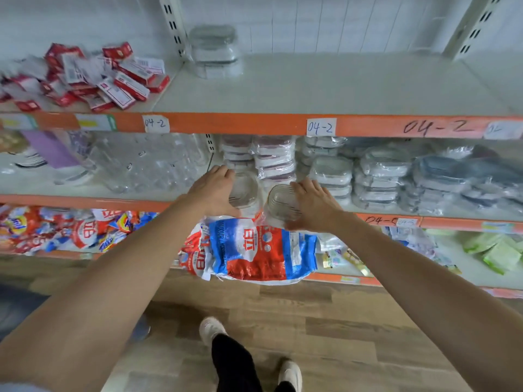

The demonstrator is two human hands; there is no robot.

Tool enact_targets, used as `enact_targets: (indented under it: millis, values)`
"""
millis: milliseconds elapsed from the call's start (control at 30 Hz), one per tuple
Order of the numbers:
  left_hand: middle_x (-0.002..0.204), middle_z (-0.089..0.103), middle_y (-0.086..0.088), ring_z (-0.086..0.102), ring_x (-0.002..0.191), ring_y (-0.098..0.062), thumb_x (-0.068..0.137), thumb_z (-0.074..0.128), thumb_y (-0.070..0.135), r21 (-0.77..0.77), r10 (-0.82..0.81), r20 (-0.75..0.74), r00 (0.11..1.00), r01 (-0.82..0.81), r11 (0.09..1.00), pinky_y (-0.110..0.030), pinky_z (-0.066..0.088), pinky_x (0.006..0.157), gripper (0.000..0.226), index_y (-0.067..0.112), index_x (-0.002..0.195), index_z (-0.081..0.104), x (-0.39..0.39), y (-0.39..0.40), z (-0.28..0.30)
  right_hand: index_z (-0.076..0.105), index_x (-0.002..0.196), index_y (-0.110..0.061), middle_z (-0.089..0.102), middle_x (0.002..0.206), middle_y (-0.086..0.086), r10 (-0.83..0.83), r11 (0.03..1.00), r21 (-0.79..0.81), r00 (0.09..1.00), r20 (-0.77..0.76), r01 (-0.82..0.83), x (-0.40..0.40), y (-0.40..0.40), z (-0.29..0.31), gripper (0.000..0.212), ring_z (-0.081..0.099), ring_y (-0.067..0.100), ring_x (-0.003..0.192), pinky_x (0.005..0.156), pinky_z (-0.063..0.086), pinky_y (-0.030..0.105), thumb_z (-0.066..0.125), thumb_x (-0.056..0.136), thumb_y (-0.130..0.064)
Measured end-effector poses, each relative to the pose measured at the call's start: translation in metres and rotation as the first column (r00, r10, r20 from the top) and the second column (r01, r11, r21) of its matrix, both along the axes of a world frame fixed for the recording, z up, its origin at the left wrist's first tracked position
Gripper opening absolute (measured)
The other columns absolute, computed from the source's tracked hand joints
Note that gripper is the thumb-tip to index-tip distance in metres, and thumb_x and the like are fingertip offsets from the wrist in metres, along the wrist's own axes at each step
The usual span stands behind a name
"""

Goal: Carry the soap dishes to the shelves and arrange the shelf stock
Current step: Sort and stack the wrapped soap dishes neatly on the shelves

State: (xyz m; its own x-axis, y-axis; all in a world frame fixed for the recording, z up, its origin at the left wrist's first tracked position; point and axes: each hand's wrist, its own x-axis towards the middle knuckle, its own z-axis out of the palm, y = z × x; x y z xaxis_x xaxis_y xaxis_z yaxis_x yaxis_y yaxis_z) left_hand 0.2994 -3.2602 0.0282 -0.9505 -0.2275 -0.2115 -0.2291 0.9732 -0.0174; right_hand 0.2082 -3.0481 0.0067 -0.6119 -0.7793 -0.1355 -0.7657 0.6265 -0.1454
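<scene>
Head view showed both arms stretched toward the middle shelf (158, 193), each hand gripping one clear wrapped soap dish. The left hand (215, 190) had its fingers curled over the far rim of the left soap dish (245, 190), thumb underneath. The right hand (312, 206) clamped the right soap dish (283, 202) the same way, fingers spread across its far side. Both dishes sat at the shelf's front lip, between the two hands and nearly touching each other; whether they rested on the shelf or hung just above it could not be told.

Just beyond the fingertips stood stacked wrapped soap dishes (273, 159), and further to the right of the right hand more bagged stacks (379, 179). Directly below the hands lay a red, white and blue detergent bag (254, 253) bulging out from the lower shelf.

The likely risks: the slick plastic wrap could let a dish slide out of either grip and drop onto the detergent bag or the wooden floor (339, 321). Pushing the dishes in too hard could topple the leaning stacks behind. Left this near the lip, they could be knocked off.
</scene>
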Motion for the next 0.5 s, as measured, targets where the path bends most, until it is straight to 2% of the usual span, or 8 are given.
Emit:
enact_targets:
  millis: [167,300,500]
  values:
    - [0.145,0.033,-0.011,0.028,0.136,-0.026,0.07,0.075,0.056,-0.047,0.004,-0.064,0.998,-0.007,0.999,-0.036,0.028,0.112,0.102,0.004,0.145,0.028,0.003,0.0,0.047,0.026,0.143,-0.009,0.03,0.142,0.012,0.048,0.999,-0.023,0.998,-0.049,-0.049,-0.005,-0.002,0.043,0.082,0.03,0.029,0.132,0.109,0.025,0.038,0.066,0.081,-0.044]
    - [0.145,0.033,-0.011,0.029,0.135,-0.027,0.069,0.075,0.058,-0.052,0.028,-0.15,0.988,-0.036,0.998,-0.038,0.028,0.111,0.104,0.006,0.146,0.027,0.002,-0.003,0.083,0.03,0.141,-0.01,0.031,0.14,0.01,0.065,0.994,-0.08,0.995,-0.081,-0.071,-0.015,-0.004,0.081,0.09,0.03,0.028,0.13,0.109,0.025,0.04,0.07,0.074,-0.056]
    - [0.138,0.039,-0.007,0.033,0.128,-0.024,0.068,0.074,0.061,-0.028,0.071,-0.265,0.962,-0.081,0.996,-0.037,0.033,0.105,0.099,0.009,0.142,0.035,-0.002,-0.005,0.119,0.028,0.143,-0.014,0.032,0.136,0.008,0.05,0.986,-0.152,0.988,-0.148,-0.072,-0.033,-0.007,0.123,0.092,0.03,0.026,0.129,0.108,0.024,0.038,0.069,0.073,-0.057]
